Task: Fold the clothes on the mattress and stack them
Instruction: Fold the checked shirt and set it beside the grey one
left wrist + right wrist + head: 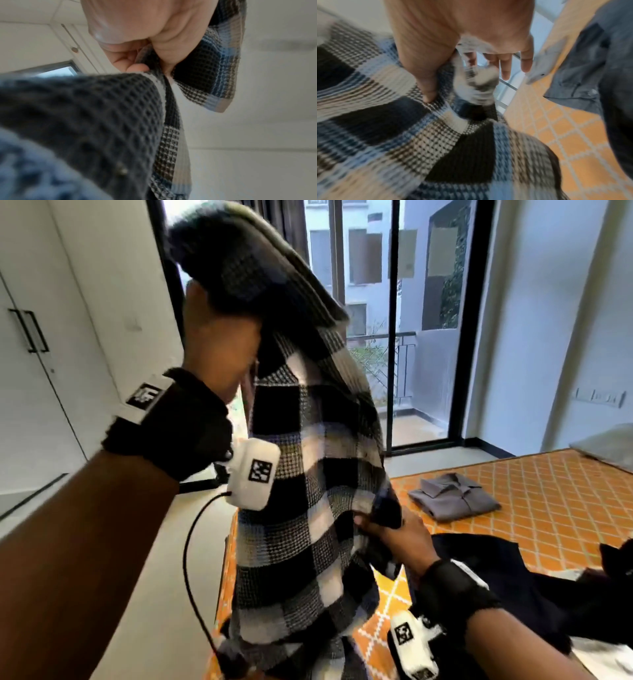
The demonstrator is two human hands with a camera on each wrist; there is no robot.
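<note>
A black, white and blue checked waffle-knit garment (pixel 308 474) hangs in the air over the near left corner of the orange mattress (pixel 555 508). My left hand (pixel 219 344) is raised high and grips its top, fingers curled round a fold of the garment (pixel 96 115) in the left wrist view. Lower down, my right hand (pixel 383 525) pinches a side edge of the garment (pixel 385 121) between thumb and fingers (pixel 505 65). A folded grey shirt (pixel 452 498) lies on the mattress beyond my right hand. A dark unfolded garment (pixel 507 583) lies by my right wrist.
A white wardrobe (pixel 51 344) stands on the left, with pale floor (pixel 154 594) below it. A glass sliding door (pixel 373 320) with a balcony lies behind the hanging garment. A grey pillow (pixel 609 446) rests at the mattress's far right.
</note>
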